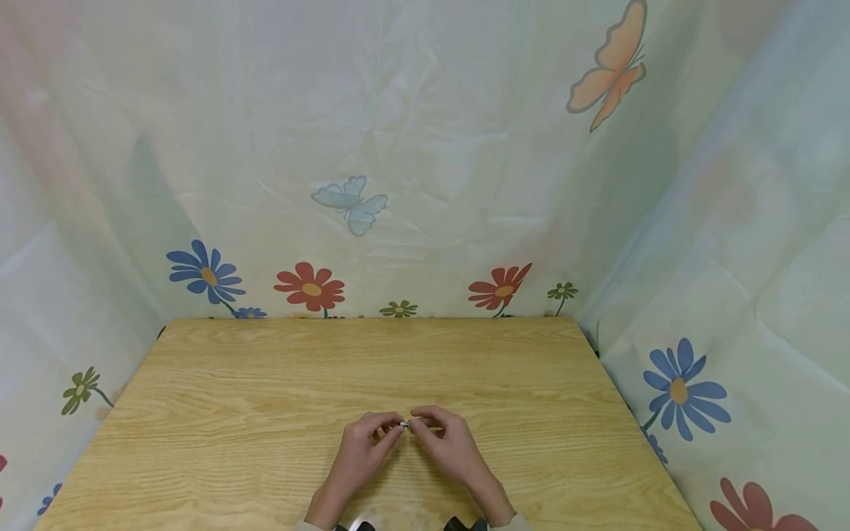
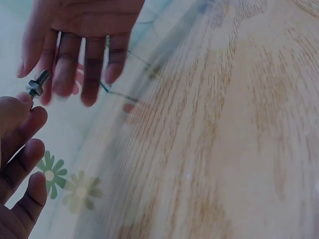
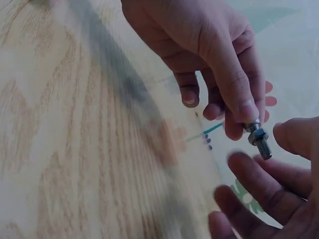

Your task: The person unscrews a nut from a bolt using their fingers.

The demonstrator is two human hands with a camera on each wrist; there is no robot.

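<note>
A pale, flower-printed cloth backdrop [image 1: 432,96] hangs in front of me and to both sides, closing in the space where I work. Below it lies my broad table [image 1: 265,383] with a yellow-brown wood-grain top, and I keep my work above its near part, about midway across, presumably so both arms can reach in evenly.

My bare left hand [image 1: 356,451] has thumb and forefinger closed in a pinch, the remaining fingers loosely bent. My bare right hand [image 1: 457,448] faces it with thumb and fingers parted around the threaded tip, holding nothing; I see a gap there, so I judge it is not touching.

Between the two hands is the small silver-grey metal bolt [image 3: 265,151], gripped near one end by my left fingertips, its threads pointing toward my right palm. I take it that I pinch so far back to leave the shaft bare for the other hand. Smallest is the silver-grey hexagonal metal nut [image 3: 257,136], around the shaft just beyond my left thumb, with bare thread past it.
</note>
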